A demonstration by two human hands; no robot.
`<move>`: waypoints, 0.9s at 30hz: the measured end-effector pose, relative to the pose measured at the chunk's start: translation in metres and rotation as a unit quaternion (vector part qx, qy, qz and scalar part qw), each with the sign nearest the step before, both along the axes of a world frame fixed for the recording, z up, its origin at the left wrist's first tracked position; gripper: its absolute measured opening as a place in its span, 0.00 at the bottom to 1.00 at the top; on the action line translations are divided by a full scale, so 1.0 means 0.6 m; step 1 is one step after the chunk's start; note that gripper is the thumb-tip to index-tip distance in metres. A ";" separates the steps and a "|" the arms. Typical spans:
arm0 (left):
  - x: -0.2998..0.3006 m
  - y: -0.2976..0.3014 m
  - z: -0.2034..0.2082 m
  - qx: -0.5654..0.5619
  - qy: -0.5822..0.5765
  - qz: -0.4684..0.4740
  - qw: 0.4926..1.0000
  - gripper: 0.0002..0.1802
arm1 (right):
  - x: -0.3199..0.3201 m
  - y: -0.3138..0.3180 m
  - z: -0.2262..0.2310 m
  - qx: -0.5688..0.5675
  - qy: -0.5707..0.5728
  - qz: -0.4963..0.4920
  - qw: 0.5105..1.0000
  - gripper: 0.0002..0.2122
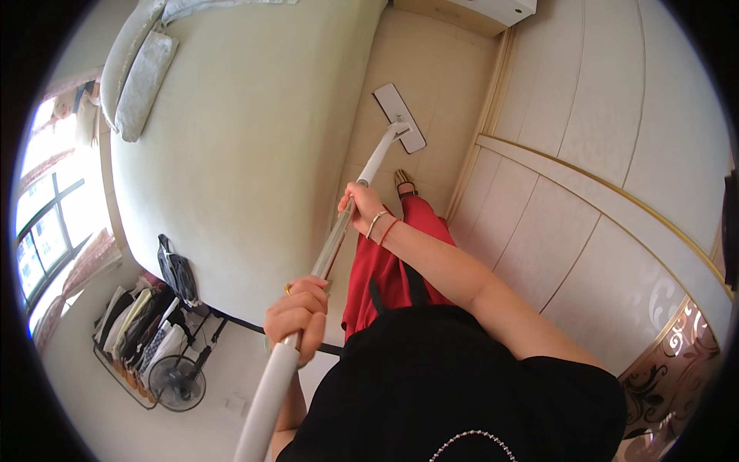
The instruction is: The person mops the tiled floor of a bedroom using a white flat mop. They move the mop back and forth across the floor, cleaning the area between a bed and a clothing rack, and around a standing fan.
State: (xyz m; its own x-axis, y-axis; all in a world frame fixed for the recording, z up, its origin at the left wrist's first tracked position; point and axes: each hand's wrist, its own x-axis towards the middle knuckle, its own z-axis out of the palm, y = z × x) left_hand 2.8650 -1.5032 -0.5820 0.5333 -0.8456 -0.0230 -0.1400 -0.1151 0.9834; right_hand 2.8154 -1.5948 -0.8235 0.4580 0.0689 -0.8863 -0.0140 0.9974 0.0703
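A flat mop with a white rectangular head lies on the tile floor ahead of me, its long white and silver pole slanting back toward my lower left. My left hand is wrapped round the pole close to its thick white grip. Further down the pole, nearer the mop head, my right hand also closes round it. One of my feet, in a sandal, stands just behind the mop head.
A bed with a pale cover and pillows borders the left side. Wardrobe doors line the right. A drawer cabinet stands at the far end. At lower left are a clothes rack and a fan.
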 end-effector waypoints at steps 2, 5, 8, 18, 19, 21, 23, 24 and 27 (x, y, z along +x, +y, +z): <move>0.007 0.002 -0.016 -0.043 0.011 0.034 0.998 0.11 | 0.008 -0.006 -0.005 -0.011 -0.002 0.020 1.000 0.02; 0.023 -0.018 -0.048 -0.089 0.004 0.061 0.994 0.10 | 0.035 -0.034 -0.017 -0.044 0.004 0.029 0.999 0.02; 0.026 -0.043 -0.106 -0.075 0.003 0.089 0.993 0.11 | 0.055 -0.103 -0.050 -0.118 0.050 0.068 0.989 0.02; -0.019 -0.119 -0.260 -0.124 0.006 0.141 0.982 0.12 | 0.050 -0.262 -0.200 -0.263 0.034 0.257 0.929 0.05; -0.015 -0.096 -0.261 -0.120 0.005 0.150 0.981 0.13 | 0.064 -0.246 -0.191 -0.272 0.052 0.260 0.925 0.05; -0.024 -0.037 -0.229 -0.082 -0.018 0.155 0.984 0.12 | 0.063 -0.165 -0.168 -0.260 0.045 0.256 0.930 0.05; -0.052 0.037 -0.179 0.003 -0.009 0.195 0.981 0.12 | 0.055 -0.072 -0.126 -0.231 0.037 0.238 0.943 0.04; -0.071 0.082 -0.167 0.025 -0.003 0.217 0.976 0.12 | 0.040 -0.020 -0.116 -0.218 0.035 0.227 0.948 0.04; -0.126 0.191 -0.113 0.041 0.009 0.275 0.961 0.13 | -0.004 0.123 -0.081 -0.152 0.030 0.223 0.963 0.04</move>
State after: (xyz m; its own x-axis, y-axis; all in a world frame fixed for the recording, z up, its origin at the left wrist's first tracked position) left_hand 2.7892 -1.3887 -0.6499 0.8977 -0.4312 -0.0910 -0.0191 -0.2445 0.9695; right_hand 2.8127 -1.5209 -0.8719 0.3910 -0.0198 -0.9202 -0.4499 0.8681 -0.2099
